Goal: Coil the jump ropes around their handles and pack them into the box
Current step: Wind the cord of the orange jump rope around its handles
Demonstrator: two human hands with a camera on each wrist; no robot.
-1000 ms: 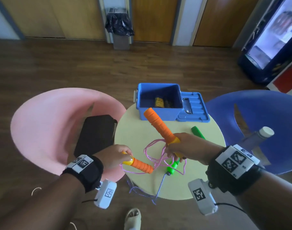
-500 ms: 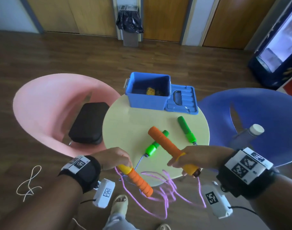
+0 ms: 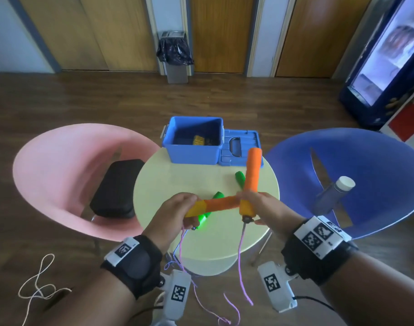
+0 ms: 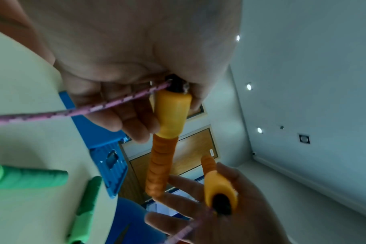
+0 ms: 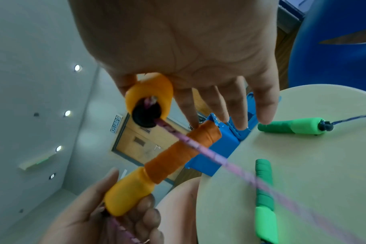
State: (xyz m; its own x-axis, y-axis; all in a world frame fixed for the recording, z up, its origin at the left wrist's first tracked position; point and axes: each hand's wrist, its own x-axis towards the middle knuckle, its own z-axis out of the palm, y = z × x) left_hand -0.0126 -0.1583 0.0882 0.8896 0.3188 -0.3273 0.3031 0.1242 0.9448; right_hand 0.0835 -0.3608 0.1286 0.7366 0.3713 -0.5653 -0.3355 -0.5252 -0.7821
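Observation:
My left hand (image 3: 180, 211) grips the yellow end of one orange handle (image 3: 216, 204), which lies level and points right. In my right hand (image 3: 255, 208) the second orange handle (image 3: 253, 175) stands nearly upright, pinched at its yellow end while the fingers (image 5: 236, 105) stay fairly straight. The two handles cross above the round table (image 3: 177, 175). From both handles the pink rope (image 3: 241, 260) hangs past the table's near edge. Two green handles (image 3: 239, 178) (image 3: 217, 196) lie on the table. The open blue box (image 3: 192, 154) stands at the back with a yellow item (image 3: 198, 140) inside.
The box lid (image 3: 243, 142) lies right of the box. A pink chair (image 3: 60, 175) on the left holds a black case (image 3: 114, 189). On the blue chair (image 3: 377, 165) at the right lies a bottle (image 3: 333, 196). A white cord (image 3: 39, 283) lies on the floor.
Both hands rose and came together, so the orange handles now cross. The right handle swung upright, and the pink rope left the table and now hangs below.

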